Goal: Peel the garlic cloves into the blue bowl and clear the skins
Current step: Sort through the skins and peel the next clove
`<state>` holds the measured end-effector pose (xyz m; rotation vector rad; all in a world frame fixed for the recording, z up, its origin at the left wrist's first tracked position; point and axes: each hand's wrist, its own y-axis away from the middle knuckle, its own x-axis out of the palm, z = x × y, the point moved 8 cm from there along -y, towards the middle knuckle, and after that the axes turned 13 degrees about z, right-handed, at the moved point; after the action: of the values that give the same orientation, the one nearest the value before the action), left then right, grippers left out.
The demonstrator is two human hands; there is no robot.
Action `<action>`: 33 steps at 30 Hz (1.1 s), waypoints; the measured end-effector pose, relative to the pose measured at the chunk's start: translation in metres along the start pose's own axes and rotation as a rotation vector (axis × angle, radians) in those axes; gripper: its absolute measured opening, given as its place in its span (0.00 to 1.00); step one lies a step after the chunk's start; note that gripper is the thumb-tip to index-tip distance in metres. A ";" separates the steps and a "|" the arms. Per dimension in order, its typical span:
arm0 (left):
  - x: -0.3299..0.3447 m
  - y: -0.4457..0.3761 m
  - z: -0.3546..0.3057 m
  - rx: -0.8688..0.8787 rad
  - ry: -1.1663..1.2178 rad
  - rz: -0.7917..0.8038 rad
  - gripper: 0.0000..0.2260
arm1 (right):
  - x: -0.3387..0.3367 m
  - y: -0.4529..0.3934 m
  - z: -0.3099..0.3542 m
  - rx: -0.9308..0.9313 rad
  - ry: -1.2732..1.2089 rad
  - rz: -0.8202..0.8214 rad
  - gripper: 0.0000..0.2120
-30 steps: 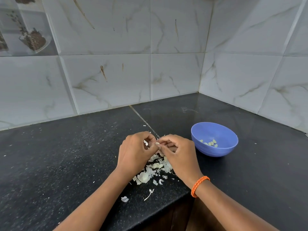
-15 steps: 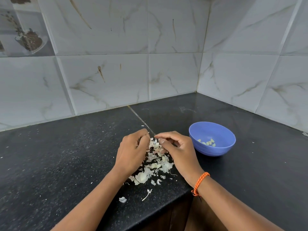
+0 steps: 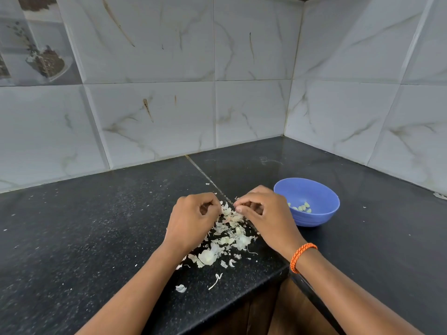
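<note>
Both hands work low over the dark speckled worktop [image 3: 84,226], close together above the skin pile. Left hand [image 3: 193,220]: fingers curled in, tips gathered toward the thumb; whether anything is pinched between them I cannot tell. Right hand [image 3: 262,213]: fingers curled, thumb and forefinger tips meeting at the top edge of the skins; something small may be held there, too small to make out. An orange braided band [image 3: 302,257] sits on the right wrist.

Garlic skins [image 3: 227,240]: pale, papery, cream-white flakes, some curled, heaped between the two wrists and trailing toward the worktop's front edge. Too many to count. Two stray bits lie apart nearest the edge, one a thin curl, one a small flake. Fine white specks are scattered across the stone to the left.

Blue bowl [image 3: 312,204]: one, round, periwinkle plastic, standing just right of the right hand, which overlaps its near rim. Inside, peeled garlic cloves [image 3: 303,207], yellowish-white and glossy, clustered at the bottom; roughly seven show, the hand hiding part of the cluster.

Against a second ago: the hands were then joined fingertip to fingertip, working one piece together. They had parted by half a second ago, and now a gap stands between them with the skins showing through. Bowl and cloves sit as before.
</note>
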<state>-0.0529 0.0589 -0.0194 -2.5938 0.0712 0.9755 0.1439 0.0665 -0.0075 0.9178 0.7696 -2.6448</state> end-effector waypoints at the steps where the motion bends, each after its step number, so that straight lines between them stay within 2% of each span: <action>1: 0.000 0.001 -0.001 -0.004 0.002 0.002 0.10 | -0.004 0.001 0.000 0.005 0.022 -0.019 0.05; 5: -0.003 -0.001 0.000 -0.010 -0.009 -0.022 0.13 | -0.009 0.005 0.000 0.048 0.027 0.010 0.05; 10: -0.004 -0.001 0.000 -0.013 -0.058 -0.015 0.06 | -0.005 0.011 -0.006 0.112 0.259 0.121 0.05; 15: 0.002 -0.003 0.004 0.000 0.024 0.041 0.06 | -0.001 0.008 0.011 -0.008 0.474 0.268 0.06; 17: 0.004 -0.002 0.001 0.001 0.074 0.067 0.06 | -0.017 0.000 0.021 -0.030 0.489 0.231 0.06; 19: -0.001 -0.001 0.001 -0.030 0.115 0.039 0.03 | -0.034 -0.005 0.032 -0.081 0.467 0.110 0.06; 21: -0.006 -0.002 0.003 -0.033 0.111 -0.005 0.10 | -0.033 -0.003 0.036 -0.130 0.514 0.025 0.08; 22: -0.006 -0.001 0.002 -0.023 0.109 -0.011 0.11 | -0.018 0.000 0.032 -0.130 0.584 0.077 0.09; 25: -0.006 -0.001 -0.004 0.038 0.071 -0.014 0.08 | 0.038 0.013 0.004 -0.072 0.726 0.402 0.12; 26: -0.006 -0.001 -0.005 0.034 0.086 -0.009 0.07 | 0.033 0.011 0.003 -0.052 0.704 0.414 0.11; 28: -0.006 -0.001 -0.003 -0.003 0.165 0.000 0.03 | -0.001 -0.005 0.009 -0.018 0.587 0.295 0.09; 31: -0.006 0.002 -0.004 -0.002 0.148 -0.046 0.10 | -0.047 -0.014 0.024 -0.068 0.484 -0.013 0.08; 32: -0.004 0.002 -0.004 0.004 0.115 -0.045 0.11 | -0.043 -0.013 0.025 -0.069 0.516 -0.027 0.08; 33: -0.002 0.001 -0.003 0.016 0.087 -0.035 0.11 | -0.024 -0.010 0.022 -0.068 0.574 0.058 0.09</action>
<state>-0.0522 0.0561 -0.0164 -2.6133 0.0559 0.8460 0.1472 0.0637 0.0262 1.6801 0.9209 -2.2954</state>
